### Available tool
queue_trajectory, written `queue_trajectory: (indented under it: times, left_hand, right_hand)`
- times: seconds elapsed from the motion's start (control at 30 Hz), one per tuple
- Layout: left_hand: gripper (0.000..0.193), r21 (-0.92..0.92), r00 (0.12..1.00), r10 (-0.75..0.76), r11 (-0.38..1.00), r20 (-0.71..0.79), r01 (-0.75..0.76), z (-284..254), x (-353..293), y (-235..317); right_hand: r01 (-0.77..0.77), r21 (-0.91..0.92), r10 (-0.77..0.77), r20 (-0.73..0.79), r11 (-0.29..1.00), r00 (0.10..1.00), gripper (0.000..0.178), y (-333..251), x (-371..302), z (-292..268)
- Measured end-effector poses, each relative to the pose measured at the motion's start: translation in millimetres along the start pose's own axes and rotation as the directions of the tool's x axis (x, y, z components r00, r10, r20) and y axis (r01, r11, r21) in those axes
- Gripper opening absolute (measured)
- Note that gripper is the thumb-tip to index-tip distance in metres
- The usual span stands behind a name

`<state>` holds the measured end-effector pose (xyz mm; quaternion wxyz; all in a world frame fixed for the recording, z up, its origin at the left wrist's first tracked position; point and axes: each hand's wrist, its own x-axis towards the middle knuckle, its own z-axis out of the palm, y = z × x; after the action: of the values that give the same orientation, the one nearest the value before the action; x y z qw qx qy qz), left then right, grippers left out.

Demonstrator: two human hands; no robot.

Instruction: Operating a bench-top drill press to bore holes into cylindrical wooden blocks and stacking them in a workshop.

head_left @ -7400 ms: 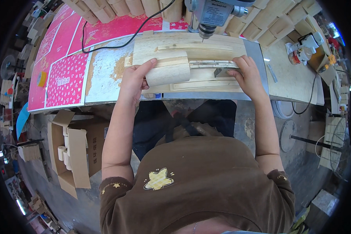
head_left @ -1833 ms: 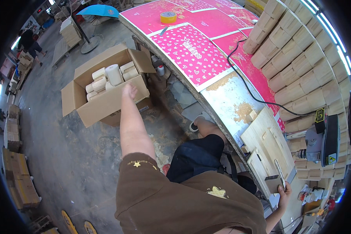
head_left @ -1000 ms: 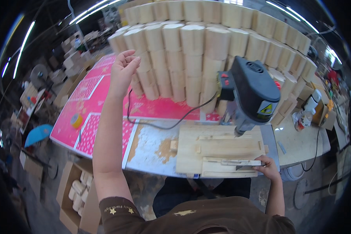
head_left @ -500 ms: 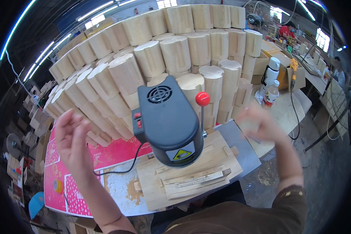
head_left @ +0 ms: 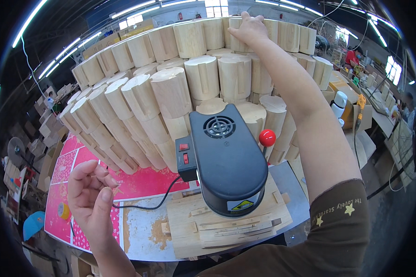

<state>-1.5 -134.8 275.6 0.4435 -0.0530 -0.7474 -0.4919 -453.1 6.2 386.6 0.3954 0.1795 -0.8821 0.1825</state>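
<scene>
Up high, your right hand reaches a wooden block, whether gripping I can't tell; your left hand hovers half-curled, its gap narrow.

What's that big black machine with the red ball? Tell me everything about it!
The machine has a dark, rounded cover, maybe plastic or painted metal, with a round vent on top. A small box on its left has two red switches. On its right, the shiny red ball tops a metal rod. A sticker with a yellow triangle is on its front. It sits upright above a wooden board; its lower parts are hidden. Neither hand touches it.
</scene>
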Motion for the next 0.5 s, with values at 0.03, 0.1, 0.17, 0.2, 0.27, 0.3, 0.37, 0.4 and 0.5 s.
queue_trajectory:
  times: [0.03, 0.1, 0.17, 0.2, 0.27, 0.3, 0.37, 0.4, 0.5]
  left_hand:
    - [0.041, 0.001, 1.000, -0.011, 1.000, 0.006, 0.011, 0, 1, -1]
    - [0.042, 0.002, 1.000, -0.023, 1.000, 0.013, 0.023, 2, 2, -3]
    - [0.041, -0.038, 1.000, 0.019, 0.999, 0.003, -0.019, 7, 3, -5]
    - [0.041, -0.020, 1.000, -0.006, 1.000, -0.020, 0.005, 9, 4, -5]
    - [0.036, -0.109, 0.998, 0.008, 0.994, -0.061, -0.015, 17, 6, -3]
    - [0.036, -0.108, 0.998, 0.005, 0.994, -0.064, -0.012, 20, 8, -1]
    - [0.035, -0.155, 0.998, 0.020, 0.988, -0.051, -0.028, 30, 17, 5]
    - [0.035, -0.144, 0.999, 0.013, 0.989, -0.050, -0.020, 35, 23, 8]
    - [0.041, -0.072, 0.999, 0.032, 0.997, 0.032, -0.030, 57, 37, 19]
  right_hand:
    - [-0.079, 0.044, 0.078, 0.018, 0.996, 0.997, 0.077, 0, 0, 3]
    - [-0.109, 0.061, 0.109, 0.003, 0.992, 0.994, 0.077, 0, 0, 6]
    - [-0.140, 0.083, 0.143, -0.022, 0.987, 0.990, 0.078, -2, 0, 3]
    - [-0.167, 0.158, 0.174, -0.033, 0.973, 0.984, 0.079, -2, -2, -2]
    - [-0.185, 0.233, 0.199, -0.038, 0.955, 0.979, 0.080, -3, -9, -20]
    - [-0.082, 0.438, 0.141, -0.103, 0.895, 0.985, 0.081, -1, -14, -35]
    - [0.268, 0.789, -0.025, -0.305, 0.553, 0.952, 0.081, -4, -30, -70]
    - [0.264, 0.791, -0.022, -0.303, 0.551, 0.953, 0.081, -7, -43, -88]
    - [0.268, 0.960, -0.191, -0.249, 0.083, 0.950, 0.087, -7, -95, -148]
